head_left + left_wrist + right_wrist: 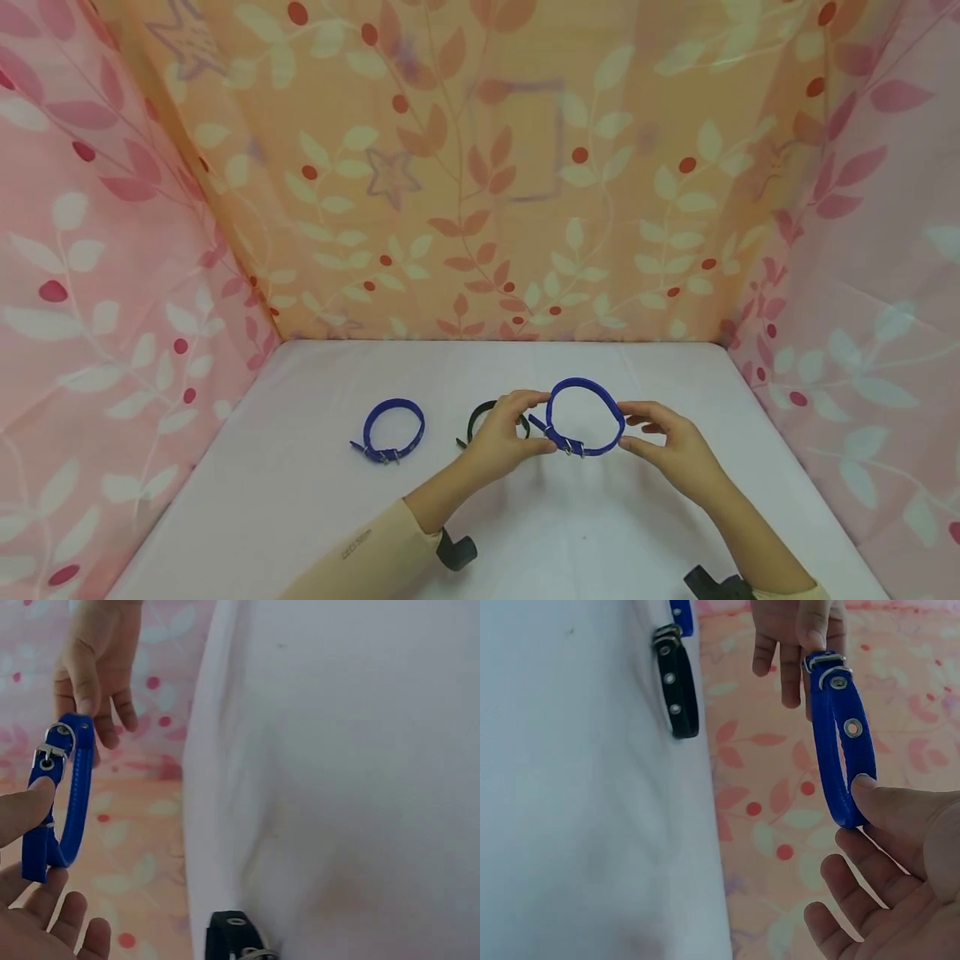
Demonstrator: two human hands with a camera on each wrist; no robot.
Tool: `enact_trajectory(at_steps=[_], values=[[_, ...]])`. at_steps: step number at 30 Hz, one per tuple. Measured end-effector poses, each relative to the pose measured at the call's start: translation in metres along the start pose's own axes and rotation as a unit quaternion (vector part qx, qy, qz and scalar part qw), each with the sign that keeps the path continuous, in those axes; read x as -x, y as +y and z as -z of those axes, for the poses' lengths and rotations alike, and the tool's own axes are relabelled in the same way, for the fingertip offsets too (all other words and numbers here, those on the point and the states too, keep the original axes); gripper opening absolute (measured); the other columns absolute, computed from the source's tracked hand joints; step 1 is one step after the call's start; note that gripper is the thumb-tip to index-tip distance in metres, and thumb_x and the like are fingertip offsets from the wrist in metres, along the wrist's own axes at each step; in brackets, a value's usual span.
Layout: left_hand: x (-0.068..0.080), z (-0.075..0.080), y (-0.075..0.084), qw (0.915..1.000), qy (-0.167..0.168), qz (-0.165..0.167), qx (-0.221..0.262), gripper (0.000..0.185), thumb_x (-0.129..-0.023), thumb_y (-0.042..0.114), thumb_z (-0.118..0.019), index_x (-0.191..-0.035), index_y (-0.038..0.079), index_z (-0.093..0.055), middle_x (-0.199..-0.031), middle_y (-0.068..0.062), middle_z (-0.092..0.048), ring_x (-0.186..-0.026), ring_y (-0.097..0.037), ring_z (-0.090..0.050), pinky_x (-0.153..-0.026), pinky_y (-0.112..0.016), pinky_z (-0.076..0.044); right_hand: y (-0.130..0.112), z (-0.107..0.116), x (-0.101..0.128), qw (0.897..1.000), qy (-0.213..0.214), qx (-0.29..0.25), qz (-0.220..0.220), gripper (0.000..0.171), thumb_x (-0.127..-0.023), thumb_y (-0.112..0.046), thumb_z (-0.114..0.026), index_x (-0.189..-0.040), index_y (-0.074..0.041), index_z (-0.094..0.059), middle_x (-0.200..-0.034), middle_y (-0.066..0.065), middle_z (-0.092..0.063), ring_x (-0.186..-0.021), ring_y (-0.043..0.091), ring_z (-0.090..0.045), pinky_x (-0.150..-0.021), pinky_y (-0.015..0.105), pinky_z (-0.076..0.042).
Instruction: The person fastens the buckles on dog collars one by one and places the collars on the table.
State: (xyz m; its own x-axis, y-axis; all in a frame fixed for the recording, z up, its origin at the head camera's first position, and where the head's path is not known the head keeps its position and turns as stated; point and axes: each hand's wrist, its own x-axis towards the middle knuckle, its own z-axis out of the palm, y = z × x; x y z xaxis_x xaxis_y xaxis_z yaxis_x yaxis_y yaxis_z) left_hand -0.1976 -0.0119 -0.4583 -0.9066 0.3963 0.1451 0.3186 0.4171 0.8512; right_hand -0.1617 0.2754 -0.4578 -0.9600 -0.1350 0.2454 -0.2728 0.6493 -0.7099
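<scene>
A blue buckled collar (577, 382) is held up above the white table between both hands, its loop facing the head camera. The left hand (498, 442) pinches its left side between thumb and fingers, close to the metal buckle and the loose strap end. On the opposite side, the right hand (686, 454) pinches the band. Metal-rimmed holes show along the blue strap (861, 756) in the right wrist view. Behind the left hand stands a black collar (676, 690), partly hidden by that hand in the head view.
A second blue collar (395, 403) stands on the white table (315, 500), left of the black one. Leaf-patterned cloth walls, an orange back (450, 208) and pink sides (847, 250), enclose the table. Black devices (457, 550) sit at both wrists.
</scene>
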Motion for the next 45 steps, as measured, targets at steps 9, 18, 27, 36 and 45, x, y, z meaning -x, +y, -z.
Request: enact_trajectory(at_steps=[9, 18, 27, 36, 45], values=[[-0.024, -0.02, -0.023, 0.9985, -0.013, 0.025, -0.048, 0.067, -0.08, 0.029, -0.09, -0.14, 0.029, -0.061, -0.145, 0.01, -0.057, -0.135, -0.015, -0.047, -0.107, -0.046, -0.048, 0.032, -0.006, -0.013, 0.999, -0.032, -0.019, -0.014, 0.049, -0.09, -0.02, -0.081, -0.135, -0.01, -0.063, -0.128, 0.009, -0.069, -0.119, 0.032, -0.06, -0.099, 0.055, -0.051], [-0.045, -0.04, -0.04, 0.9935, -0.029, 0.03, -0.106, 0.069, -0.078, 0.032, -0.091, -0.14, 0.024, -0.063, -0.143, 0.006, -0.06, -0.134, -0.018, -0.048, -0.11, -0.046, -0.041, 0.061, -0.013, -0.02, 0.998, -0.05, -0.021, -0.04, 0.047, -0.09, -0.02, -0.08, -0.132, -0.009, -0.065, -0.127, 0.01, -0.07, -0.119, 0.033, -0.059, -0.096, 0.049, -0.048], [-0.059, -0.056, -0.047, 0.9854, -0.028, 0.022, -0.166, 0.068, -0.075, 0.033, -0.093, -0.136, 0.021, -0.066, -0.135, 0.003, -0.066, -0.125, -0.018, -0.053, -0.104, -0.042, -0.036, 0.077, -0.016, -0.022, 0.996, -0.058, -0.001, -0.068, 0.046, -0.089, -0.018, -0.081, -0.131, -0.009, -0.065, -0.124, 0.008, -0.07, -0.116, 0.031, -0.059, -0.096, 0.046, -0.049], [-0.066, -0.062, -0.049, 0.9703, -0.037, -0.002, -0.239, 0.069, -0.072, 0.036, -0.095, -0.133, 0.019, -0.069, -0.126, 0.005, -0.071, -0.113, -0.016, -0.057, -0.09, -0.037, -0.036, 0.078, -0.018, -0.025, 0.996, -0.06, 0.022, -0.06, 0.046, -0.087, -0.013, -0.082, -0.129, -0.004, -0.065, -0.123, 0.013, -0.07, -0.113, 0.034, -0.063, -0.098, 0.053, -0.048], [-0.068, -0.064, -0.046, 0.9664, -0.039, 0.008, -0.254, 0.067, -0.072, 0.035, -0.095, -0.132, 0.02, -0.069, -0.124, 0.005, -0.071, -0.115, -0.018, -0.056, -0.091, -0.037, -0.036, 0.082, -0.021, -0.027, 0.996, -0.066, 0.032, -0.059, 0.045, -0.085, -0.008, -0.082, -0.127, -0.003, -0.066, -0.116, 0.01, -0.071, -0.112, 0.034, -0.063, -0.1, 0.056, -0.047]])
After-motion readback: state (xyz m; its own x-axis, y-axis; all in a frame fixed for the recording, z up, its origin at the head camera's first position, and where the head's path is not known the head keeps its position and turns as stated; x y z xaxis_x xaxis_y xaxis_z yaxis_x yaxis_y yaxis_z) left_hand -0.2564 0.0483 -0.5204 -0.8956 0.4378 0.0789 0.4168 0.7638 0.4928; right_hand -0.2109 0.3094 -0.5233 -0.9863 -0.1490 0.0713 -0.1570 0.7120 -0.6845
